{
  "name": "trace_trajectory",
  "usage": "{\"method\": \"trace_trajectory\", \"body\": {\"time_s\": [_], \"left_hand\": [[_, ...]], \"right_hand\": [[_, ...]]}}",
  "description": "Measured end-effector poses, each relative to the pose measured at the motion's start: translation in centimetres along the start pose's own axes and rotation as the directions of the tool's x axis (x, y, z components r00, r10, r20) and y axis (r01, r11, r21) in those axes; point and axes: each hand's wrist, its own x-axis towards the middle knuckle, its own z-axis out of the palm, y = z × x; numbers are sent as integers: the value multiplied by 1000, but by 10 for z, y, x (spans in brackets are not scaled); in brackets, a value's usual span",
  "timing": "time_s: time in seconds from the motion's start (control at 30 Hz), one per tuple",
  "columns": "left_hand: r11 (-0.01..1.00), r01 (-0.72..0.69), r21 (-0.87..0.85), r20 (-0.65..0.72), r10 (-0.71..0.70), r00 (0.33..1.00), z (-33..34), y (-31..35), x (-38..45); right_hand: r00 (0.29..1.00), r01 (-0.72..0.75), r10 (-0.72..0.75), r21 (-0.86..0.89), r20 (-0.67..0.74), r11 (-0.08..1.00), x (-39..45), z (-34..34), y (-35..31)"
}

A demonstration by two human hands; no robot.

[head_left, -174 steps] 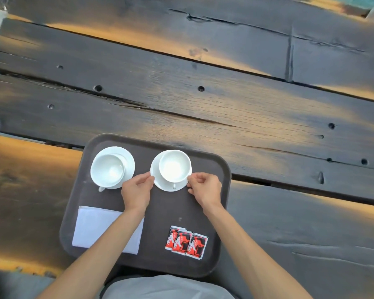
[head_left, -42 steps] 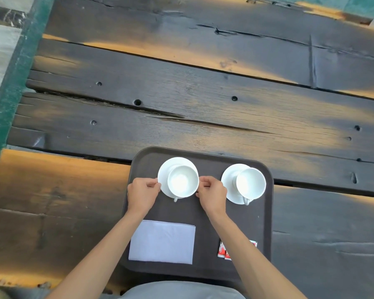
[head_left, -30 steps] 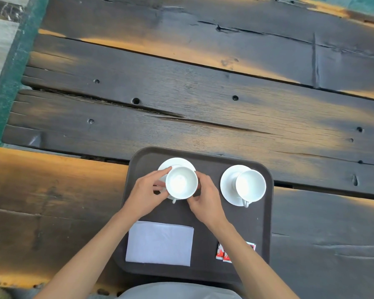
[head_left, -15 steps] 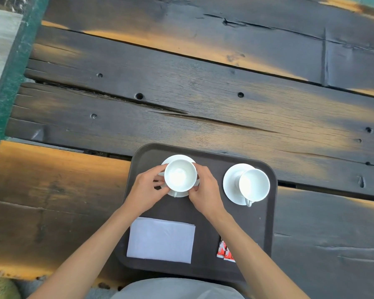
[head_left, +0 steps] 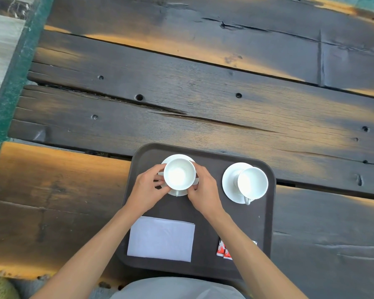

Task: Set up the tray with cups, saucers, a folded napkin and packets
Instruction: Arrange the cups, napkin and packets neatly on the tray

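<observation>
While a second white cup [head_left: 252,181] sits on its saucer [head_left: 229,184] at the tray's [head_left: 203,212] far right, my left hand [head_left: 146,192] and right hand [head_left: 204,194] curl around the far-left cup [head_left: 179,174]. Nearer me lie a folded napkin [head_left: 161,238] and red packets [head_left: 223,250], their printing unreadable.
</observation>
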Motion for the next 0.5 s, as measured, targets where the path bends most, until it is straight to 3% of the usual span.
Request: {"method": "trace_trajectory", "body": {"time_s": [0.5], "left_hand": [[999, -28, -25, -53, 27, 998, 6, -2, -4]], "right_hand": [[999, 7, -5, 41, -33, 999, -7, 1, -1]]}}
